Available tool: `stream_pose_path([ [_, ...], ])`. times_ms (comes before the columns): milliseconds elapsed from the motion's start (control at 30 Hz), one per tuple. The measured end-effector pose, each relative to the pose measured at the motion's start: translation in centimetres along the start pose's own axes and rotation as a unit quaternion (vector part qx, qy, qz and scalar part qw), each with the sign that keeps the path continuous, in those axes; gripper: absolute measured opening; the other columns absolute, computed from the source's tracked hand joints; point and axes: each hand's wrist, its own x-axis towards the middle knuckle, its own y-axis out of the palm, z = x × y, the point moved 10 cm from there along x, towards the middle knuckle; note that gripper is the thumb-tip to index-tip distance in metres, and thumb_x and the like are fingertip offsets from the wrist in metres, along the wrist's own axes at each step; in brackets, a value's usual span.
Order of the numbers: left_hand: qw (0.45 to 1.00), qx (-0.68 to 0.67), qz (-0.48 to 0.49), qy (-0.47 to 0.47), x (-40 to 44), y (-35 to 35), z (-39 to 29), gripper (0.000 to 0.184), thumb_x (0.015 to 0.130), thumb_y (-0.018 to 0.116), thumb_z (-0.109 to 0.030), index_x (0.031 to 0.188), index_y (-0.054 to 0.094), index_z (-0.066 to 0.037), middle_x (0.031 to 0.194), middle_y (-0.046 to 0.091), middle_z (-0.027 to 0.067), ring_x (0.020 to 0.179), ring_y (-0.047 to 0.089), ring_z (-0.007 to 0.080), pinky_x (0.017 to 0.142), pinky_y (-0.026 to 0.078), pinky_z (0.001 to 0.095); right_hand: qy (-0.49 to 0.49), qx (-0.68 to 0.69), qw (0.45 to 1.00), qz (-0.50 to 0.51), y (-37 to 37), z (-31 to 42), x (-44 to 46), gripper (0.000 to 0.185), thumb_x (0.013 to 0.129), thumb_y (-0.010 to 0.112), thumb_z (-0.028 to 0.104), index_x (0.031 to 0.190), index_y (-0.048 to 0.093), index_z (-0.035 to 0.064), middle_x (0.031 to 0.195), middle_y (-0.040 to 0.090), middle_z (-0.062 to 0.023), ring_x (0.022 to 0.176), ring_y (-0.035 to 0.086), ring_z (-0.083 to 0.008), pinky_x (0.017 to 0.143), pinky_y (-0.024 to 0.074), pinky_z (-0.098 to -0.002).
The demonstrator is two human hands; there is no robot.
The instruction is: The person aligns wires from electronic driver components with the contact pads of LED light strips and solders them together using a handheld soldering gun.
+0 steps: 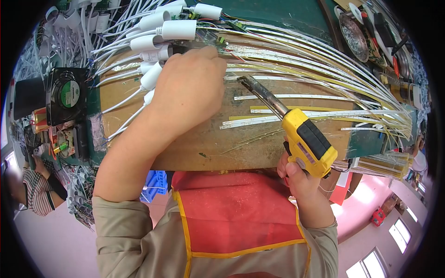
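Note:
My left hand point(197, 81) reaches over the board with its fingers curled, among white plastic caps point(179, 29) and wires. Its fingertips and what they hold are hidden, beside a small circuit board point(218, 41). My right hand point(299, 178) grips a yellow and black soldering gun point(308, 141) from below. The metal nozzle of the gun points up and left, its dark tip over the LED strips point(292, 97), a little right of my left hand. White cables run left from the caps.
A brown work board point(194, 155) lies on the green table point(296, 11). At left stand a black fan point(68, 96) and bundled white cables point(85, 34). A metal dish point(353, 37) and tools are at upper right. Another person point(39, 190) is at far left.

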Motion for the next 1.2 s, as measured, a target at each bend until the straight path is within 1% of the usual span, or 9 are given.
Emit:
stream_pose_path([
  [300, 1.0, -0.002, -0.001, 0.001, 0.0, -0.1, 0.0, 0.011, 0.079, 0.06, -0.008, 0.081, 0.069, -0.002, 0.089, 0.065, 0.0134, 0.089, 0.067, 0.032, 0.076, 0.052, 0.0454, -0.023, 0.004, 1.0, 0.014, 0.0, 0.4, 0.0, 0.069, 0.088, 0.076, 0.031, 0.137, 0.044, -0.0052, 0.073, 0.051, -0.0055, 0.056, 0.049, -0.0128, 0.053, 0.0434, -0.0267],
  [633, 1.0, -0.011, -0.006, 0.004, -0.1, -0.1, 0.0, 0.012, 0.081, 0.059, -0.01, 0.08, 0.068, -0.002, 0.089, 0.065, 0.0136, 0.089, 0.066, 0.0326, 0.077, 0.052, 0.0463, -0.015, -0.024, 0.999, 0.016, 0.1, 0.5, 0.1, 0.063, 0.09, 0.07, 0.025, 0.137, 0.044, -0.0064, 0.072, 0.052, -0.006, 0.057, 0.05, -0.0132, 0.054, 0.044, -0.0276],
  [700, 0.999, -0.023, -0.022, 0.01, -0.1, -0.3, 0.0, 0.009, 0.082, 0.062, -0.009, 0.08, 0.066, -0.001, 0.088, 0.064, 0.0139, 0.085, 0.064, 0.0362, 0.075, 0.051, 0.0474, -0.015, -0.023, 0.999, 0.016, 0.1, 0.5, 0.1, 0.063, 0.09, 0.07, 0.025, 0.137, 0.044, -0.0066, 0.072, 0.052, -0.0063, 0.057, 0.05, -0.0132, 0.054, 0.044, -0.0277],
  [767, 0.999, -0.032, -0.031, 0.016, -0.2, -0.4, 0.0, 0.008, 0.083, 0.064, -0.008, 0.081, 0.065, 0.0, 0.088, 0.064, 0.0143, 0.084, 0.063, 0.0381, 0.075, 0.05, 0.0477, -0.005, -0.004, 1.0, 0.021, 0.1, 0.4, 0.1, 0.047, 0.09, 0.07, 0.019, 0.126, 0.05, -0.0033, 0.076, 0.055, -0.0044, 0.063, 0.052, -0.0124, 0.058, 0.0443, -0.0277],
  [833, 0.999, -0.037, -0.033, 0.022, -0.3, -0.4, 0.0, 0.008, 0.081, 0.065, -0.008, 0.083, 0.066, 0.0, 0.088, 0.063, 0.0146, 0.084, 0.063, 0.0382, 0.076, 0.05, 0.0473, 0.015, 0.031, 0.999, 0.03, 0.1, 0.5, 0.0, 0.017, 0.09, 0.069, 0.008, 0.104, 0.061, 0.0035, 0.084, 0.059, -0.0003, 0.074, 0.055, -0.0109, 0.065, 0.0449, -0.0276],
  [900, 0.998, -0.063, -0.017, 0.021, -0.6, -0.7, 0.1, 0.012, 0.08, 0.068, -0.008, 0.088, 0.066, 0.0, 0.093, 0.064, 0.0147, 0.09, 0.063, 0.0376, 0.08, 0.051, 0.0459, -0.001, 0.004, 1.0, 0.016, 0.0, 0.2, 0.1, 0.048, 0.09, 0.07, 0.02, 0.126, 0.05, -0.0033, 0.076, 0.055, -0.0046, 0.063, 0.052, -0.0124, 0.058, 0.0442, -0.0276],
  [967, 0.996, -0.087, -0.014, 0.024, -1.1, -1.2, 0.1, 0.017, 0.078, 0.071, -0.009, 0.092, 0.066, 0.0, 0.099, 0.064, 0.0142, 0.096, 0.062, 0.0369, 0.084, 0.051, 0.0446, -0.008, -0.006, 1.0, 0.008, 0.0, 0.2, 0.1, 0.063, 0.09, 0.071, 0.026, 0.137, 0.044, -0.0066, 0.073, 0.053, -0.0068, 0.057, 0.05, -0.0131, 0.054, 0.0439, -0.0276],
  [1133, 0.992, -0.115, -0.048, 0.009, -3.2, -2.7, 0.5, 0.023, 0.078, 0.074, -0.011, 0.098, 0.067, -0.003, 0.112, 0.065, 0.0108, 0.106, 0.061, 0.0346, 0.091, 0.049, 0.0426, -0.01, 0.002, 1.0, 0.016, 0.2, 0.5, 0.3, 0.064, 0.089, 0.073, 0.027, 0.136, 0.044, -0.0059, 0.073, 0.053, -0.0068, 0.058, 0.05, -0.0129, 0.054, 0.0438, -0.0273],
  [1200, 0.995, -0.09, -0.046, 0.009, -3.5, -2.9, 0.5, 0.022, 0.079, 0.074, -0.011, 0.098, 0.067, -0.003, 0.111, 0.065, 0.0102, 0.105, 0.061, 0.0341, 0.091, 0.049, 0.0425, 0.0, 0.006, 1.0, 0.014, 0.1, 0.2, 0.2, 0.064, 0.089, 0.073, 0.027, 0.136, 0.044, -0.0058, 0.073, 0.053, -0.0066, 0.058, 0.049, -0.0127, 0.054, 0.0438, -0.0273],
])
